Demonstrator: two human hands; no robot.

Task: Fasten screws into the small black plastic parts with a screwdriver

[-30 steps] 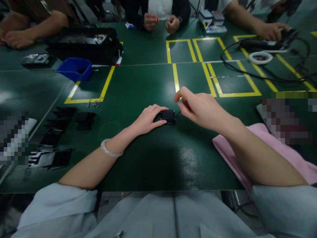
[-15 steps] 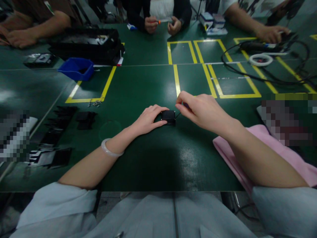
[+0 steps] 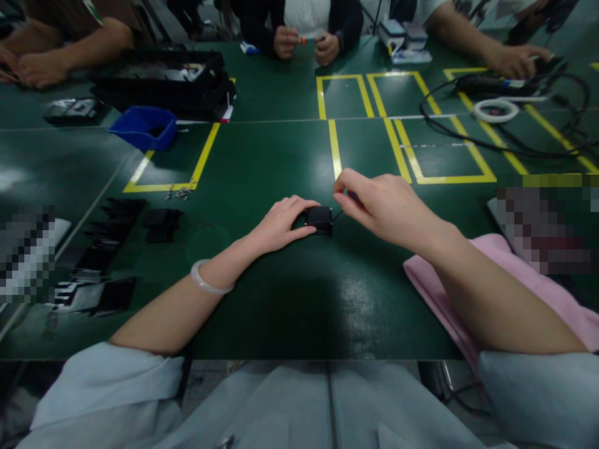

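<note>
A small black box-shaped part (image 3: pixel 319 219) lies on the green table, with small shiny points at its sides. My left hand (image 3: pixel 283 223) grips it from the left, thumb along the near side and fingers along the far side. My right hand (image 3: pixel 369 202) is closed around the dark handle of a screwdriver (image 3: pixel 337 214), most of it hidden by the fingers. Its thin shaft slants down to the right side of the black part; the tip is too small to make out.
Small screws (image 3: pixel 180 194) lie by the yellow tape. Black parts (image 3: pixel 161 224) and a blue bin (image 3: pixel 144 128) are on the left, a pink cloth (image 3: pixel 496 262) under my right forearm. Black cables (image 3: pixel 510 148) loop at far right. Other people's hands (image 3: pixel 286 42) are across the table.
My right hand has turned very slightly at the screwdriver. The black part and my left hand stay in place. Across the table, a person's hands have shifted a little.
</note>
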